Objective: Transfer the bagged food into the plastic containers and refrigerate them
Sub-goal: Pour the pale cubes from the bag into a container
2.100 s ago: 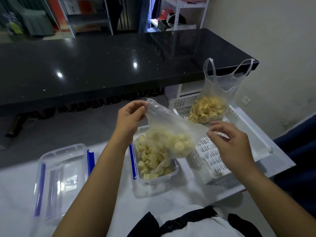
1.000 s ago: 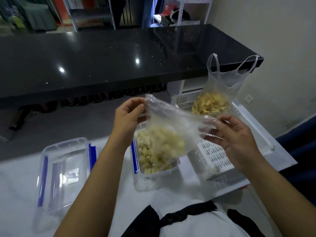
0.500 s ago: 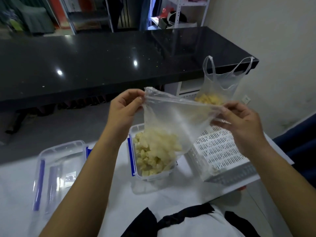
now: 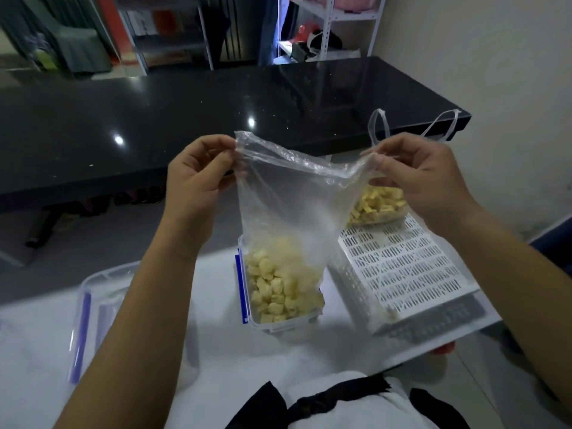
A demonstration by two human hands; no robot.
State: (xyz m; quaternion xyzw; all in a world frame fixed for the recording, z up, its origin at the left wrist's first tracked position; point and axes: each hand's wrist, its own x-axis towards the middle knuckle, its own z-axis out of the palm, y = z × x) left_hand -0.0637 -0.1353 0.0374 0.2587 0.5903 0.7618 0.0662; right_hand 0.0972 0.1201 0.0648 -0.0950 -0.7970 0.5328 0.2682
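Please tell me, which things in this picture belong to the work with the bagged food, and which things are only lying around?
Belong to the job:
- clear bag, pinched by left hand and right hand
- container holding pale food cubes
- second bag of yellow cubes
- empty container on the left

Lying about:
- white slotted basket
- black counter
- shelves behind

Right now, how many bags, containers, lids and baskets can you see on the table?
Plastic bags: 2, held clear bag, handled bag
Containers: 1, blue-clipped container
Lids: 1, lid
Baskets: 1, white basket
Total: 5
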